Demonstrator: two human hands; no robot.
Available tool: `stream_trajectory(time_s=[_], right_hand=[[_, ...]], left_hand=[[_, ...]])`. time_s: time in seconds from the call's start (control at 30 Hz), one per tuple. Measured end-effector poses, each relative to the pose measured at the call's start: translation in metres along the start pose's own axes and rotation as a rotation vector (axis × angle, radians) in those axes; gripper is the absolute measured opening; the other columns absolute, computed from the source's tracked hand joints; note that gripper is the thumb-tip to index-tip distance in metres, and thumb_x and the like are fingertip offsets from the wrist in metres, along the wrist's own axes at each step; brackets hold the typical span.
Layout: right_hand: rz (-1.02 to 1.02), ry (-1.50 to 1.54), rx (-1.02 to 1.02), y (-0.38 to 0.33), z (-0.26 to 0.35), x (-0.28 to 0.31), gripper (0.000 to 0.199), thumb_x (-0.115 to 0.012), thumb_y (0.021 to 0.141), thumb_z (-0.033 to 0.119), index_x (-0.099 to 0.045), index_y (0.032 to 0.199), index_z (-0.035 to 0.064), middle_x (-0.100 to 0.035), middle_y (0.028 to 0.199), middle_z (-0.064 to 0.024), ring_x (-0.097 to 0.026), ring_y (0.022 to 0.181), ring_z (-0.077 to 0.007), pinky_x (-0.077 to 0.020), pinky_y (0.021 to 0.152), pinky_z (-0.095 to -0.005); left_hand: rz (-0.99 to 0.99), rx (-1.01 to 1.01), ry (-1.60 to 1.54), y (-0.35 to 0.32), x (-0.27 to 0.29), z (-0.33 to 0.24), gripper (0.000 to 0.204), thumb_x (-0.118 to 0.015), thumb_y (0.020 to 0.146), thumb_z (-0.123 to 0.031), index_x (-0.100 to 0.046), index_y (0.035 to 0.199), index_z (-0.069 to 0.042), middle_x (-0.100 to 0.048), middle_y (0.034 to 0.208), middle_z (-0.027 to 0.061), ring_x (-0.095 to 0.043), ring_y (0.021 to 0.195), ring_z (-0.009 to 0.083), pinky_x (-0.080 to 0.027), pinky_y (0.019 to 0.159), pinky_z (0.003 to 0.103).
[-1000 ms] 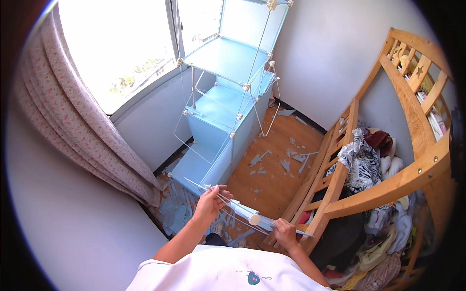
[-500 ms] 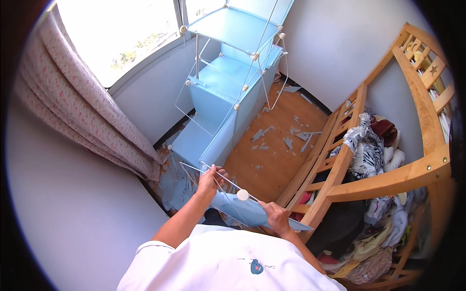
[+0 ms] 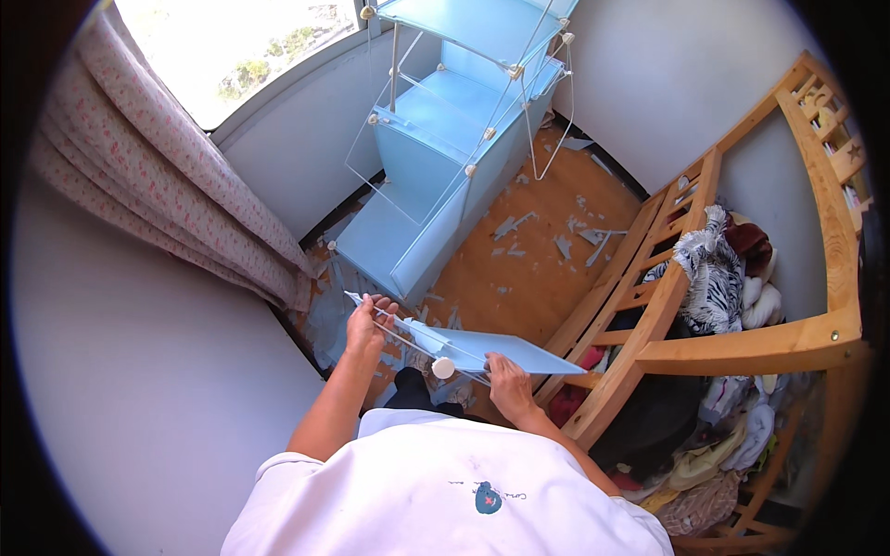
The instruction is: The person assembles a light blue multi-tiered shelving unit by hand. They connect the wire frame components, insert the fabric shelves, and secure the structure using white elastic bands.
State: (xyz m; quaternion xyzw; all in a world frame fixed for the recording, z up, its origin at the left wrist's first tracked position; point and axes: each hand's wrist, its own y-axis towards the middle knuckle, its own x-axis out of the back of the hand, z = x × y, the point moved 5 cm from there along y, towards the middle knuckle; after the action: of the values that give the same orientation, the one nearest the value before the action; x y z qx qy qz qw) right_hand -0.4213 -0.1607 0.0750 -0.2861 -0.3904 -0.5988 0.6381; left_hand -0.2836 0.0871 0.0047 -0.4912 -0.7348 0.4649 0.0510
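I hold a light blue plastic panel [image 3: 501, 350] with a wire frame, roughly level in front of my body. My left hand [image 3: 364, 322] grips the panel's left end, fingers wrapped over the wire edge. My right hand [image 3: 507, 383] grips its near right edge. A round white connector [image 3: 444, 368] sits on the wire frame between my hands. Ahead stands a light blue modular cube shelf [image 3: 445, 139] built of similar panels and white connectors, with wire frames sticking out on its sides.
Broken blue plastic pieces [image 3: 556, 243] litter the brown floor. A wooden bed frame [image 3: 714, 306] piled with clothes stands at the right. A patterned curtain [image 3: 158, 185] hangs at the left beside a bright window [image 3: 232, 46]. White walls close in on both sides.
The view has shifted closer to the shelf. Both hands keep hold of the panel, and it now lies flatter and slightly higher in front of me.
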Motion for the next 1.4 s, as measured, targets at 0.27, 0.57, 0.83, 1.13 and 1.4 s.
stream_trajectory(time_s=[0.27,0.57,0.83,1.13,1.4], right_hand=[[-0.106,-0.071,0.186,0.03,0.021,-0.001,0.015,-0.056,0.071,-0.002,-0.049,0.084,0.0031,-0.056,0.102,-0.0139,-0.058,0.085,-0.0293,-0.0472,0.073,-0.0372],[-0.141,0.046,0.145,0.062,0.006,-0.006,0.017,-0.055,0.077,0.001,-0.049,0.093,0.0049,-0.057,0.076,-0.0104,-0.061,0.07,-0.0271,-0.0495,0.056,-0.0345],[-0.046,0.068,0.166,0.112,0.046,-0.001,0.022,-0.061,0.074,0.004,-0.058,0.096,0.0049,-0.06,0.082,-0.0103,-0.061,0.075,-0.0265,-0.0506,0.061,-0.0346],[-0.052,0.208,0.115,0.139,0.068,-0.005,0.019,-0.062,0.073,0.005,-0.06,0.091,0.0047,-0.058,0.083,-0.0102,-0.059,0.078,-0.0272,-0.0478,0.07,-0.0373],[-0.014,0.376,-0.063,0.142,0.059,-0.011,0.011,-0.063,0.073,0.007,-0.061,0.083,0.0027,-0.058,0.081,-0.0099,-0.058,0.074,-0.025,-0.0457,0.065,-0.0336]], left_hand=[[-0.119,-0.019,-0.076,0.016,0.031,-0.039,0.026,-0.045,0.093,-0.032,-0.055,0.093,-0.008,-0.06,0.085,0.0046,-0.062,0.077,0.0193,-0.045,0.057,0.026],[0.334,-0.093,-0.055,0.0,0.003,-0.049,0.016,-0.054,0.09,-0.022,-0.058,0.096,-0.008,-0.062,0.089,0.0056,-0.062,0.087,0.0206,-0.049,0.064,0.031],[0.526,-0.131,0.167,-0.02,-0.026,-0.026,0.019,-0.057,0.088,-0.018,-0.058,0.104,-0.007,-0.062,0.098,0.0036,-0.059,0.089,0.0135,-0.046,0.072,0.028],[0.571,-0.385,0.326,-0.036,-0.049,-0.048,0.033,-0.064,0.08,-0.011,-0.05,0.11,-0.004,-0.058,0.097,0.0055,-0.057,0.084,0.0109,-0.048,0.072,0.025],[0.471,-0.431,0.422,-0.032,-0.059,-0.053,0.037,-0.064,0.079,-0.007,-0.051,0.113,-0.001,-0.057,0.083,0.0013,-0.053,0.072,0.0065,-0.045,0.065,0.021]])
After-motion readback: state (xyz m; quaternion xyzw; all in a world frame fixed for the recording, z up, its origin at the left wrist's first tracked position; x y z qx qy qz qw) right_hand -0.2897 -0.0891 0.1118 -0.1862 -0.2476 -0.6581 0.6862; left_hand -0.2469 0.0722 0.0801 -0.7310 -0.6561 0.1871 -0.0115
